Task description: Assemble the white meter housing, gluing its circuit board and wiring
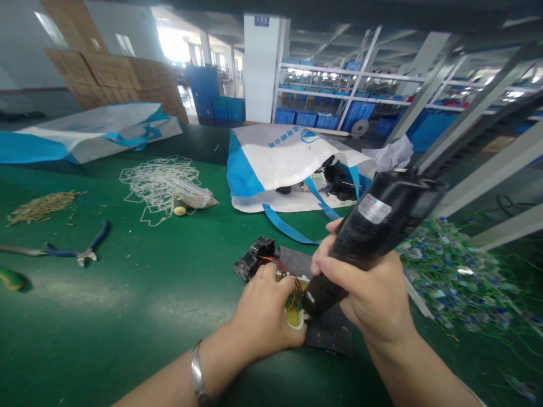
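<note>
My right hand (373,288) is wrapped round a black electric screwdriver (377,217), tilted with its tip down at a small assembly. That assembly is a white plastic housing (300,323) with a yellow-green circuit board (292,316) and red, yellow and black wires (280,265). My left hand (265,308) grips the housing between thumb and fingers; a metal bracelet (197,373) is on the wrist. Behind my left fingers lies a black plastic part (254,257), which the wires run to. A dark grey pad (331,333) lies under the housing. The screwdriver's tip is hidden.
A white and blue bag (271,164) holding black parts lies behind my hands. At left are cutting pliers (87,254), a pile of small tan pieces (42,208), white cords (156,181) and a plastic bag (195,195). Green-wired pieces (462,277) heap at right beside metal posts.
</note>
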The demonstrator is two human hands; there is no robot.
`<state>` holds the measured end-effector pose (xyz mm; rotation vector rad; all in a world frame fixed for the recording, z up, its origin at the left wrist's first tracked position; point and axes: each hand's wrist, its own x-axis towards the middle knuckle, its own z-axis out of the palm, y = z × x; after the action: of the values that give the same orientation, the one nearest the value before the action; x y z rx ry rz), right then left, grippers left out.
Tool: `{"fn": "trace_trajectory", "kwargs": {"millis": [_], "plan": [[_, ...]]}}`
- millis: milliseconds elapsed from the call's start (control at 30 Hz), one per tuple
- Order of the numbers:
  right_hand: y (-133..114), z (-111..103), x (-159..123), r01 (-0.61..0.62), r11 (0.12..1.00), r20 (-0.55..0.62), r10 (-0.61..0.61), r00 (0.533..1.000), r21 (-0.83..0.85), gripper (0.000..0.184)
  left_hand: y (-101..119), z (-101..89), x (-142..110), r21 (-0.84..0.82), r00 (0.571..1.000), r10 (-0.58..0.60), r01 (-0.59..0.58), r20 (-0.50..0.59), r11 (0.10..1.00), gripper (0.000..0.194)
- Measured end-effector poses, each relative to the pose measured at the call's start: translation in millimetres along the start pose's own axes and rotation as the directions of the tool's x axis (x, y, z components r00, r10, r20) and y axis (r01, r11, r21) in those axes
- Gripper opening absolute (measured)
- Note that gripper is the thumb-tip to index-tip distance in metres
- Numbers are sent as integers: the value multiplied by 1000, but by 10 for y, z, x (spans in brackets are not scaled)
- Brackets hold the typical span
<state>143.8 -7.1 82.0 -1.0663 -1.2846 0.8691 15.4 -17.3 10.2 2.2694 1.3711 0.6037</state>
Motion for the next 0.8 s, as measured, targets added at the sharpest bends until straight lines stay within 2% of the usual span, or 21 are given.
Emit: {"fn": "trace_trajectory", "kwargs": {"millis": [100,200,333,433,533,633,733,800], "plan": [[-150,-74,11,29,995,21,-31,999,95,31,-8,11,-14,11,1000,16,-16,0,1000,33],[-316,-176,29,124,978,-76,-113,991,169,30,-22,9,-13,25,1000,6,-6,-21,1000,33],[-455,-341,74,221,966,-271,-179,946,134,28,-73,-35,29,8,981,-40,42,-188,999,34],[-470,-423,116,216,973,-328,-179,927,79,26,-120,-75,61,-27,953,-53,47,-299,999,33],[-428,-454,159,159,986,-298,-138,945,46,26,-152,-89,67,-52,947,-54,39,-318,998,32],[-327,-475,214,62,998,-218,-64,974,-19,27,-176,-89,53,-120,951,-53,17,-306,993,32],[-164,-502,294,-60,965,-79,41,996,-256,30,-203,-105,37,-296,950,-112,21,-293,955,32],[-32,-513,354,-83,880,22,105,994,-468,34,-218,-128,34,-445,947,-186,52,-263,894,32]]}}
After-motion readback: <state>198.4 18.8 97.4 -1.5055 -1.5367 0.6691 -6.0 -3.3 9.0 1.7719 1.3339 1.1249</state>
